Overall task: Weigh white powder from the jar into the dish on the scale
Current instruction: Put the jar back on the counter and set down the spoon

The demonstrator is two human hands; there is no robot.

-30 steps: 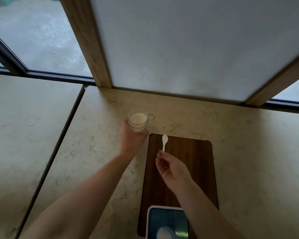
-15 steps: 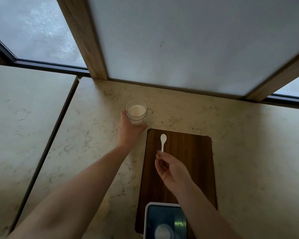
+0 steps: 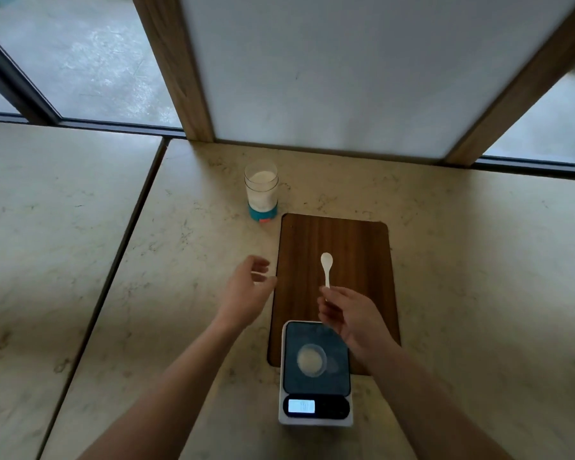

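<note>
I see the pale marbled bench (image 3: 478, 260) filling most of the view, with a dark seam running down its left part and a white panel (image 3: 346, 68) framed in wood standing at its far edge. On the bench lies a dark wooden board (image 3: 356, 240), long side running away from me. The scale (image 3: 315, 373) sits at the near end of that board, partly overhanging it toward me, with a dark weighing plate and a lit display (image 3: 301, 406) whose digits are too blurred for me to read. The jar (image 3: 261, 194) stands upright on the bench just beyond the board's far left corner; it is clear, lidless, holds white powder and rests on a teal base. Nothing touches it.

My left hand (image 3: 246, 293) hovers over the bench beside the board's left edge, fingers loosely spread and curled, holding nothing, well short of the jar. My right hand (image 3: 352, 315) is above the board, just past the scale's far right corner, pinching the handle end of a small white spoon (image 3: 326, 268). The spoon points away from me, bowl end over the middle of the board; I cannot tell whether it carries powder. The dish (image 3: 311, 360), small and round, sits on the weighing plate slightly left of centre with a pale heap of powder inside.
</note>
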